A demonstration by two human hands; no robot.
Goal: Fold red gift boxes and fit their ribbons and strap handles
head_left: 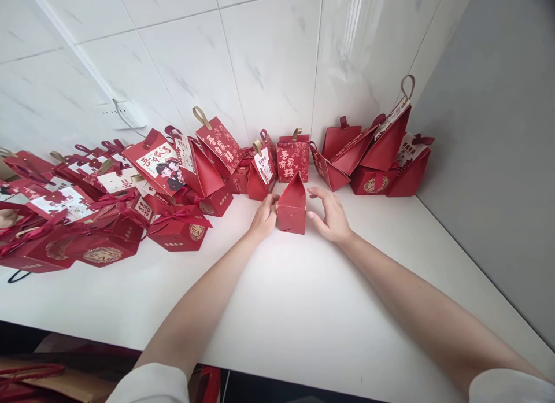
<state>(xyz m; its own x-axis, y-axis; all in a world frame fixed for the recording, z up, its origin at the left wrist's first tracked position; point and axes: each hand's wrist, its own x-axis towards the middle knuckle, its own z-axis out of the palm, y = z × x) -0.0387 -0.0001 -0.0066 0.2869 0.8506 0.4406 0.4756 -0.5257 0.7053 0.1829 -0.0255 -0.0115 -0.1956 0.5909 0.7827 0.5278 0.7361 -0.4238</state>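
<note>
A small red gift box (291, 217) with a pointed, tent-like top stands upright on the white table in front of me. My left hand (264, 218) rests against its left side, the fingers partly hidden behind the box. To the right of the box my right hand (330, 215) is open, fingers curved and apart, with a narrow gap to the red card. Just behind stands a patterned red box (292, 160) with gold characters and a ribbon loop. Left of that is a smaller red box (261, 174) with a white label.
Many red gift boxes with ribbons (106, 241) crowd the left of the white table (277, 310). More red boxes (375, 180) lean together at the back right. A tiled wall (269, 56) with a socket (124, 115) stands behind, a grey panel (489, 148) at right.
</note>
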